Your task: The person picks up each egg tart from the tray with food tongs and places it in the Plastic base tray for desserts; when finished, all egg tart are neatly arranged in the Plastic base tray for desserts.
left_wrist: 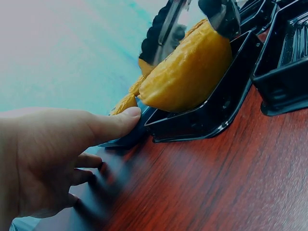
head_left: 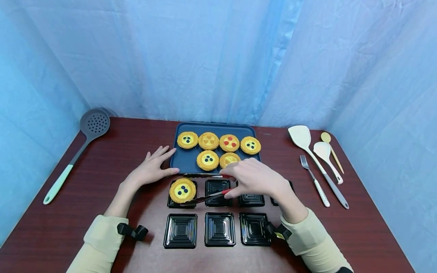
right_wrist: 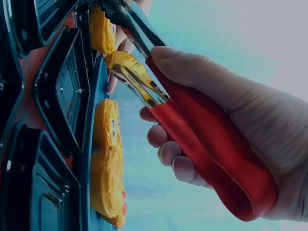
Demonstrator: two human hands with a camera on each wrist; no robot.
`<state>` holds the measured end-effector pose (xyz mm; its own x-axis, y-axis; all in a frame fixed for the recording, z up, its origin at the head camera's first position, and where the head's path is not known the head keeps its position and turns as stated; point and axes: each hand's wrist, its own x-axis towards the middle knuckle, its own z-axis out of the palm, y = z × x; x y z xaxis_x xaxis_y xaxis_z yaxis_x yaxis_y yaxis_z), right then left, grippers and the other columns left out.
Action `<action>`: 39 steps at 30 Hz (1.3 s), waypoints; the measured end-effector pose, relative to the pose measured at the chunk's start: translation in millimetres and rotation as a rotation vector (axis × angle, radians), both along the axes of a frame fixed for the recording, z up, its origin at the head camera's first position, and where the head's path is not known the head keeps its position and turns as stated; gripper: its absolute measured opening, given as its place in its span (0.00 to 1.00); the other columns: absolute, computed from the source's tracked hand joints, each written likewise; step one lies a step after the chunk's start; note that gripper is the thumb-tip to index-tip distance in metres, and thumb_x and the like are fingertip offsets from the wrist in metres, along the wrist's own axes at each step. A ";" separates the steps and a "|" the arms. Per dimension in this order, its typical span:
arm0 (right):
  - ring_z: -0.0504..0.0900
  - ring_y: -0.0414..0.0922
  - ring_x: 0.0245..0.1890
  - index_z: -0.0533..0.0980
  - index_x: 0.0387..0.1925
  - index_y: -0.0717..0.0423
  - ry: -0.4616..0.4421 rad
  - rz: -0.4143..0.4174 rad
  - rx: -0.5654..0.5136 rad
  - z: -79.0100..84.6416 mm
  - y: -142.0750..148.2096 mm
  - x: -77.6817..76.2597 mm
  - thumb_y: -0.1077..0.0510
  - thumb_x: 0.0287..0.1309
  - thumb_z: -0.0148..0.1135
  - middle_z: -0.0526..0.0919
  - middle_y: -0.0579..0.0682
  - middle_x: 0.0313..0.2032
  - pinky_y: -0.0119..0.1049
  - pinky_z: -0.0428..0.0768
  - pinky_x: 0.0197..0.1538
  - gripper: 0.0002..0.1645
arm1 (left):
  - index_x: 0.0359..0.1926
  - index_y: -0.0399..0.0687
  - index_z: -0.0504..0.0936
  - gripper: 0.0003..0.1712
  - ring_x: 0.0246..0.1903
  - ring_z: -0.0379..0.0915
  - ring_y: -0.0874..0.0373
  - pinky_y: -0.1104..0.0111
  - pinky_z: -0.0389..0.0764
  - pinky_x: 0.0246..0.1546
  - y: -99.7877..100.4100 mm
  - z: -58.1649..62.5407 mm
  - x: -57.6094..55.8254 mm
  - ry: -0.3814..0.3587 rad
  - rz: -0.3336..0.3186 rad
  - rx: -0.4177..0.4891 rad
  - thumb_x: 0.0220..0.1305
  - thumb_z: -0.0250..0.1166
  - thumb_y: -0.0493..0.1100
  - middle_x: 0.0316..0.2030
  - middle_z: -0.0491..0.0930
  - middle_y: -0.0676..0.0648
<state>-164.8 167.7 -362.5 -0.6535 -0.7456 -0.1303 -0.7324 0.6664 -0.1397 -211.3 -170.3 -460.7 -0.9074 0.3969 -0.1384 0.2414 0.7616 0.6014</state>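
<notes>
My right hand (head_left: 254, 177) grips red-handled metal tongs (right_wrist: 192, 125), thumb on one arm and fingers curled round the other. The tongs' arms stand apart, their tips on either side of an egg tart with blueberries (head_left: 182, 190). That tart sits tilted in a small black plastic tray (left_wrist: 211, 118) at the left end of the nearer-to-platter row. My left hand (head_left: 153, 167) has its fingers spread at the left edge of the blue platter (head_left: 186, 161), thumb tip close to the platter's front corner. Several more tarts (head_left: 208, 160) lie on the platter, one partly hidden by the right hand.
Several black trays (head_left: 220, 229) stand in two rows in front of the platter. A slotted turner (head_left: 90, 129) lies at the left. On the right are a white spatula (head_left: 302, 138), a fork (head_left: 312, 176), a white spoon (head_left: 324, 153) and a wooden spoon (head_left: 331, 146). Curtains hang behind.
</notes>
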 end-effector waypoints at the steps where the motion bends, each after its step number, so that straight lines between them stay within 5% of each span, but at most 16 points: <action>1: 0.62 0.34 0.20 0.81 0.41 0.42 0.011 -0.003 -0.005 1.9 2.4 -0.5 0.33 0.54 0.74 0.72 0.38 0.22 0.30 0.58 0.24 0.23 | 0.82 0.48 0.55 0.49 0.82 0.34 0.33 0.32 0.32 0.77 -0.1 0.0 -0.1 0.002 -0.001 0.001 0.70 0.65 0.60 0.81 0.46 0.32; 5: 0.68 0.32 0.25 0.82 0.52 0.41 0.056 -0.066 -0.054 11.6 25.0 -3.0 0.31 0.52 0.74 0.77 0.36 0.29 0.30 0.67 0.29 0.30 | 0.82 0.48 0.55 0.49 0.82 0.34 0.33 0.32 0.32 0.77 0.3 -0.9 -0.7 0.004 -0.005 0.008 0.70 0.65 0.61 0.81 0.46 0.32; 10: 0.77 0.31 0.30 0.76 0.68 0.41 0.116 -0.244 -0.127 17.4 72.6 -8.6 0.35 0.51 0.77 0.83 0.36 0.38 0.33 0.77 0.37 0.43 | 0.82 0.48 0.55 0.49 0.82 0.34 0.33 0.32 0.31 0.77 -1.4 -3.4 -0.2 0.004 -0.003 0.012 0.70 0.65 0.61 0.82 0.46 0.32; 16: 0.80 0.35 0.31 0.74 0.70 0.44 0.130 -0.454 -0.145 8.6 136.9 -17.5 0.39 0.55 0.77 0.87 0.44 0.47 0.37 0.79 0.36 0.43 | 0.82 0.47 0.55 0.49 0.82 0.33 0.33 0.31 0.31 0.77 -0.5 -4.1 0.5 0.006 -0.011 0.019 0.70 0.65 0.61 0.81 0.46 0.32; 20: 0.77 0.39 0.26 0.75 0.66 0.48 0.159 -0.550 -0.133 2.4 162.6 -25.1 0.38 0.53 0.78 0.87 0.47 0.38 0.35 0.73 0.30 0.42 | 0.81 0.46 0.56 0.49 0.82 0.34 0.32 0.30 0.32 0.76 -1.1 -2.8 2.3 0.015 -0.007 0.027 0.70 0.66 0.60 0.81 0.46 0.32; 30: 0.75 0.38 0.22 0.80 0.60 0.51 0.196 -0.549 -0.081 -14.3 176.0 -40.2 0.35 0.49 0.78 0.89 0.48 0.34 0.34 0.66 0.22 0.41 | 0.81 0.47 0.56 0.49 0.82 0.35 0.32 0.30 0.33 0.76 -0.9 -4.4 4.2 0.023 0.001 0.025 0.70 0.65 0.61 0.81 0.47 0.32; 39: 0.76 0.41 0.24 0.80 0.60 0.54 0.169 -0.578 -0.084 -20.6 174.9 -43.3 0.37 0.49 0.80 0.90 0.54 0.40 0.34 0.70 0.24 0.41 | 0.81 0.47 0.56 0.48 0.82 0.35 0.32 0.30 0.33 0.76 -3.8 -4.3 2.6 0.024 -0.023 0.039 0.70 0.65 0.59 0.81 0.48 0.32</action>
